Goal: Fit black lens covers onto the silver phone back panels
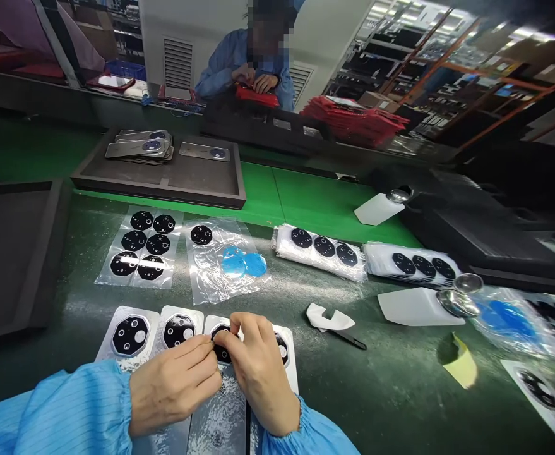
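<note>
Several silver phone back panels [217, 404] lie side by side at the near edge, each with a round black camera piece [130, 335]. My left hand [177, 383] is closed, its fingertips pinched at the left rim of the third panel's black piece [223, 354]. From the right, my right hand [257, 366] bends over the same piece, thumb and forefinger pressed near the left fingertips. Whatever lies between the fingertips is too small to make out. The fourth panel [285, 344] is partly covered by my right hand.
Clear sheets of black discs [141, 241], blue discs [244, 261], stacked disc strips [322, 253], white bottles [407, 306] [376, 209], tweezers with white wrap [336, 323] and yellow paper [461, 363] lie beyond. A dark tray [158, 184] holds panels; a person [258, 63] sits opposite.
</note>
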The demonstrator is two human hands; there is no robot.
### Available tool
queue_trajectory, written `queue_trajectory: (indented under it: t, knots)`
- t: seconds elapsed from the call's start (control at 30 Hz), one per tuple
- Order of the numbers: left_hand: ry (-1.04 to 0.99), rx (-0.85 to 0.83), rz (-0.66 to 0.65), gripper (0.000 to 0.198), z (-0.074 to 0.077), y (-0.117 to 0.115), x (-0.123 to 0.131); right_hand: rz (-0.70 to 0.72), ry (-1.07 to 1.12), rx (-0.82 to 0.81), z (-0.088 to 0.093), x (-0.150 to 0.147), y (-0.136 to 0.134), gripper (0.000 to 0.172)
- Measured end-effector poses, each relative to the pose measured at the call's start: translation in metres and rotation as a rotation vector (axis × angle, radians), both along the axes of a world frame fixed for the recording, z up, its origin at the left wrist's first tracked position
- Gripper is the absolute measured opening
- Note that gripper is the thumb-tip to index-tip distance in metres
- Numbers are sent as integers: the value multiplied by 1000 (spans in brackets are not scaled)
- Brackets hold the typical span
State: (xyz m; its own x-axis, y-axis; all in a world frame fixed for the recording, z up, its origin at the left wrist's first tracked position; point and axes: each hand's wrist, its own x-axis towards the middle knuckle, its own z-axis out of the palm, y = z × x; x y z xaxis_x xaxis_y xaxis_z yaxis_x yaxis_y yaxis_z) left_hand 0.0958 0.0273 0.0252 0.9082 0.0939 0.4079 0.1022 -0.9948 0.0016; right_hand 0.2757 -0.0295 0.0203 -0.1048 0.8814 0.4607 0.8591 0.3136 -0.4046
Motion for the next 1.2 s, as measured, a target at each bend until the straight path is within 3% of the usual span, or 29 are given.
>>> queue_trajectory:
  t: [0.17,0.3,0.53,0.73,0.83,1.0,1.2]
  knots:
    - [-7,15,1,19,0,0,1,-36,32,3,0,-1,-1,28]
    - [-8,5,7,20,2,-1,1,27,50,4,-2,0,2,30]
    - [-9,-23,-9,19,-1,1,0,-84,550,-143,10,26,6,12]
    - [-12,36,-20,21,-1,1,0,-82,803,-256,19,29,-9,26]
    - [-18,84,-49,18,9,-8,-9,-83,831,-259,24,24,-25,30]
    - [-80,0,-125,24,23,-20,-40,-174,842,-287,26,17,-46,10]
    - [-82,48,-22,29,20,3,-64,-53,846,-273,27,-1,-41,7]
